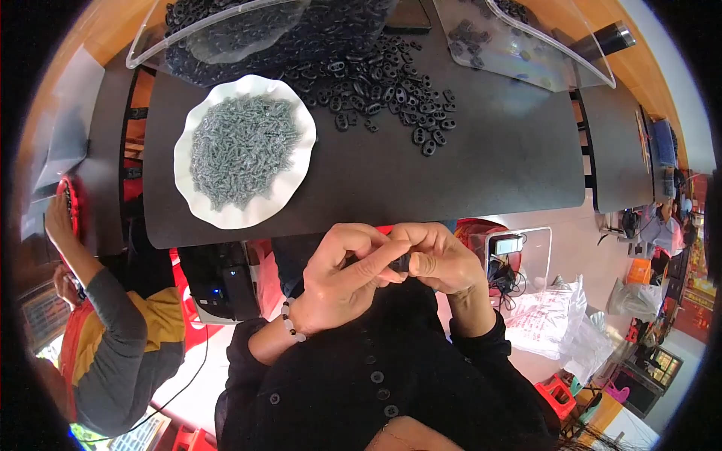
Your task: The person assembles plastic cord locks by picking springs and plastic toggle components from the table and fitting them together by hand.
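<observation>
Black part (401, 262), pinched between left hand (342, 274), right hand (444, 259)

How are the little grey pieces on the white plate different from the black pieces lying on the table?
The grey pieces are pale, thin and stick-like; the black pieces are dark, rounder and chunkier, with holes through them. The grey ones are heaped on a wavy-rimmed white plate; the black ones lie loose on the dark table, some under clear plastic trays. Both are small parts in large piles.
</observation>
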`<state>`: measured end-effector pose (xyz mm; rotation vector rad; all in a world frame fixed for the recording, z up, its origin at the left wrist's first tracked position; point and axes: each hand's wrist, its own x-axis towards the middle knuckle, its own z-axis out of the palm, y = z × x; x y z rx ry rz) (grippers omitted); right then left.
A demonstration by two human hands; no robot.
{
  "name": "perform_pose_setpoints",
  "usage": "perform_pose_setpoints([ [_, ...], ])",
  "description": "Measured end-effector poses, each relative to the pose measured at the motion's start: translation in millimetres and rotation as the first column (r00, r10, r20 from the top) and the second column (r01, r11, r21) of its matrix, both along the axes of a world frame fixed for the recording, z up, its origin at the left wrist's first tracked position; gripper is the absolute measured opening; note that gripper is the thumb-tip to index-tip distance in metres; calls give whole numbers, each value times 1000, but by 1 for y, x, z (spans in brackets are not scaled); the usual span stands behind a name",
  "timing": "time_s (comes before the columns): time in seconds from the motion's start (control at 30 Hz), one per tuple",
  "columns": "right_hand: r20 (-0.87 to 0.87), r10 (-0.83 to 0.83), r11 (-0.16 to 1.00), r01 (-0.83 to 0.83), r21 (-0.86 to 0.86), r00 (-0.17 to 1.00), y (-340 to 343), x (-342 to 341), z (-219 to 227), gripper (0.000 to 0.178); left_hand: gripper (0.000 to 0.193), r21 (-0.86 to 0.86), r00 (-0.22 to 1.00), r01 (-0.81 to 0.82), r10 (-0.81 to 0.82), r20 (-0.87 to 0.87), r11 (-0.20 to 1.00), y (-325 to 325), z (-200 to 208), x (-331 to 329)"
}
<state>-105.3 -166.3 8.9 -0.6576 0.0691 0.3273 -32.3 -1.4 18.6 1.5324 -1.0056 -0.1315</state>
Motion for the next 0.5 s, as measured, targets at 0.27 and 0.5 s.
perform_pose_setpoints([
  [0.27, 3, 15, 999, -15, -36, 1000, 2, -2, 4, 28, 50, -47, 994, -55, 59, 91, 997, -2, -4, 0],
  [0.5, -19, 5, 993, -7, -117, 1000, 4, 2, 7, 28, 53, -45, 989, -52, 58, 137, 998, -3, -7, 1],
])
